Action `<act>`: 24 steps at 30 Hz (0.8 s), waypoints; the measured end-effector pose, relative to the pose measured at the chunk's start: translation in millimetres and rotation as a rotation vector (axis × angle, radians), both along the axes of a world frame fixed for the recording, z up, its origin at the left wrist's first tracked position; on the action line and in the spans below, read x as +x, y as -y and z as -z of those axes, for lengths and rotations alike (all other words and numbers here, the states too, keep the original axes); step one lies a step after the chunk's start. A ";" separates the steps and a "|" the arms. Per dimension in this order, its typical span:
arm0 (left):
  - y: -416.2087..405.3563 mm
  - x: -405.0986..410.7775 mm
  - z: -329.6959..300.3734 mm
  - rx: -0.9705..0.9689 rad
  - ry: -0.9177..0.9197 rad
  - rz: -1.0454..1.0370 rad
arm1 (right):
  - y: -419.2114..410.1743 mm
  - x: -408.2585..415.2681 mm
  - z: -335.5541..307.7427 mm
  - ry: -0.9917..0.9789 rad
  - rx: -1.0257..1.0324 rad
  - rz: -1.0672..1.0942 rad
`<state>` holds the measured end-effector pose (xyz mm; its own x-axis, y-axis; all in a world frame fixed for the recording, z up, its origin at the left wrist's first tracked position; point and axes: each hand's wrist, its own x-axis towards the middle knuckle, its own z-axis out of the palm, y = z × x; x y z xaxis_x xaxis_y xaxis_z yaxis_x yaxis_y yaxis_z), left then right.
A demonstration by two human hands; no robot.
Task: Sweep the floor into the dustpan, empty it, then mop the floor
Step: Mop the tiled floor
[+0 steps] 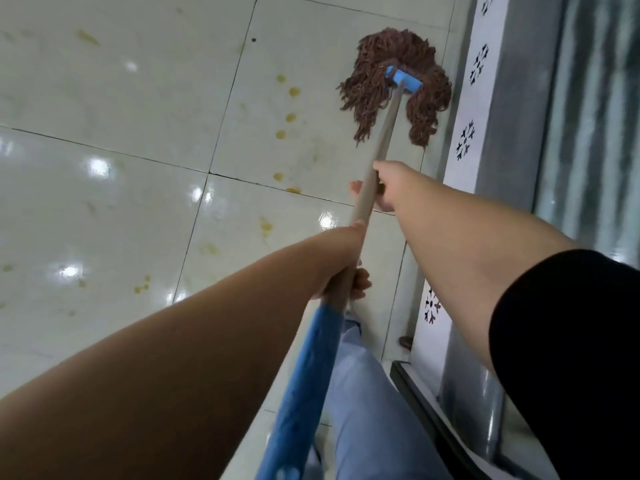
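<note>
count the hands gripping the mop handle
2. The right hand grips the mop handle farther down, nearer the brown mop head. The left hand grips it higher up, just above the blue sleeve.

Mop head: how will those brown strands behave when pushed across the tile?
The mop head strands lie splayed and limp, so they would likely flop and trail behind the blue clamp. They probably drag rather than roll. The glossy floor likely lets them slide easily.
</note>
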<state>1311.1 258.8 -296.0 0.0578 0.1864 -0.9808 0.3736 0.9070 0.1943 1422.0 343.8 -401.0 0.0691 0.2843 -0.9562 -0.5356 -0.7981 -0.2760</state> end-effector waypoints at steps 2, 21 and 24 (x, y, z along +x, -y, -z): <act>4.3 -17.5 1.8 0.045 0.022 -0.005 | 5.6 -9.6 5.5 -0.070 0.059 0.092; 440.7 -302.0 -90.5 -0.234 -0.048 -0.202 | 429.6 -309.4 -56.3 0.018 -0.171 -0.398; 491.0 -326.2 -103.2 -0.295 -0.094 -0.219 | 484.7 -331.2 -68.0 -0.067 -0.185 -0.385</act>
